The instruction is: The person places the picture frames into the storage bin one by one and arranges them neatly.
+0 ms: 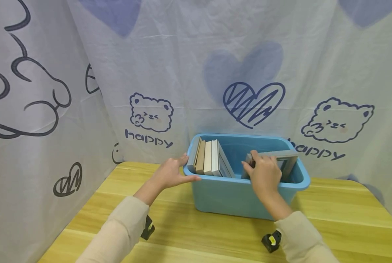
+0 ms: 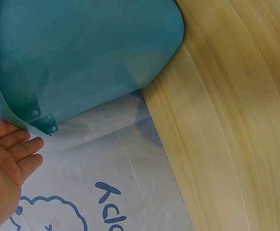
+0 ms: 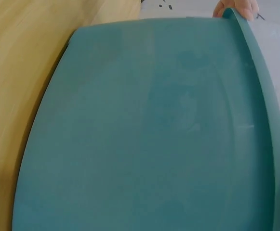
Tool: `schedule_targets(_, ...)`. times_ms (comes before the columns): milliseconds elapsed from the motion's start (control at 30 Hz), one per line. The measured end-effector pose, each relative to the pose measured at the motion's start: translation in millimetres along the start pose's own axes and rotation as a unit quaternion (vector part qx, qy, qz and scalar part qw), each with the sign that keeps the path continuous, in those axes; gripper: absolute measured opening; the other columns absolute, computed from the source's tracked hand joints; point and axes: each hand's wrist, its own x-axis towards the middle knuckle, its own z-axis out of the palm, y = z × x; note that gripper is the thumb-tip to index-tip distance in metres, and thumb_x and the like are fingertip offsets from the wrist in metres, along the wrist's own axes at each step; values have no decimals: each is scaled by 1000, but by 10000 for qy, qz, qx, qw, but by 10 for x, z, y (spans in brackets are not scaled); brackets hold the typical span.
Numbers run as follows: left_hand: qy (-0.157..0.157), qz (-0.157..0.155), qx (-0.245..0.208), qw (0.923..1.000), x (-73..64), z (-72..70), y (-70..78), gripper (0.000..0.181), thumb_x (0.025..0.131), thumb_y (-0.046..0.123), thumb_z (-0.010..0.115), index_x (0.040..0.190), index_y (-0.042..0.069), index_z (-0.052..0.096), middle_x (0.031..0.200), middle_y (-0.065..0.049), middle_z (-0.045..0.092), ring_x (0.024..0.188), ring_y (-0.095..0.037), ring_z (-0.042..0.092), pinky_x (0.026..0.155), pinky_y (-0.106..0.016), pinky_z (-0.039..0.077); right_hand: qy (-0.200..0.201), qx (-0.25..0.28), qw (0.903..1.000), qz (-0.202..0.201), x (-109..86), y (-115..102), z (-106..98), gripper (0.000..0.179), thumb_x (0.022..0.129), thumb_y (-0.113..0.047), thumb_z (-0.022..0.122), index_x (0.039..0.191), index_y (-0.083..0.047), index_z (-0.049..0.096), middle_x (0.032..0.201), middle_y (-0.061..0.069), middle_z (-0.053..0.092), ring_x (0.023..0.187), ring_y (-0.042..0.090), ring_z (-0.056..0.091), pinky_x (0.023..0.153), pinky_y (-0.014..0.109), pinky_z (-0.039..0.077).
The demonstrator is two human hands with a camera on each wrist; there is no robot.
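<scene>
A light-blue plastic storage bin (image 1: 229,195) stands on the wooden table. In its left end several books (image 1: 208,157) with cream, white and grey edges stand leaning side by side. My left hand (image 1: 173,172) grips the bin's left front corner, thumb along the front rim; its fingers curl under the rim in the left wrist view. My right hand (image 1: 266,175) reaches over the front rim and holds a grey flat book (image 1: 289,157) by its top edge in the right end. The bin's front wall hides the book's lower part. The right wrist view shows mostly the bin's outer wall (image 3: 144,120).
A white cloth (image 1: 189,73) printed with bears and hearts hangs right behind the bin and along the left side. The yellow wooden table (image 1: 196,237) extends in front and to both sides. Black wrist straps (image 1: 271,241) hang below both sleeves.
</scene>
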Motion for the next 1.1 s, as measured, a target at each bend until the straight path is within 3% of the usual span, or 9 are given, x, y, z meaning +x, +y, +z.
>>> schedule_targets(167,-12,-45,5,10000,-3,-4,0,95,75,60,65,138,-5,37,143,-24,35,40,-7,18,63,-25,45,-117,666,9976,168,7,88,0,29,74,-16,78,97,-1,68,72,21,64,71,37,58,56,48,49)
schedule_targets(467,31,-8,16,10000,-11,8,1,95,75,61,65,138,-5,36,143,-23,35,41,-6,20,88,-35,50,-719,1614,9827,559,43,81,-54,23,77,-3,69,100,2,69,86,24,68,72,34,61,62,45,50)
schedule_targets(667,59,-2,23,10000,-17,7,7,95,74,60,65,138,-4,36,143,-23,35,41,-7,21,89,-36,50,-1213,1822,9746,479,39,33,-74,24,77,0,66,101,-1,70,90,22,69,72,30,63,63,43,52)
schedule_targets(867,95,20,47,9999,-18,6,9,94,75,60,66,137,-5,38,142,-23,37,45,-7,31,97,-40,46,-1594,2045,9656,188,22,5,-78,26,76,-1,69,103,-2,69,87,18,68,68,22,58,60,33,49)
schedule_targets(1100,109,75,69,9999,-12,23,-4,93,76,59,65,137,-5,38,142,-24,37,42,-7,22,94,-39,48,-1794,2145,9599,-187,-8,-39,-72,28,75,0,71,103,-2,70,80,11,66,68,18,57,58,27,42)
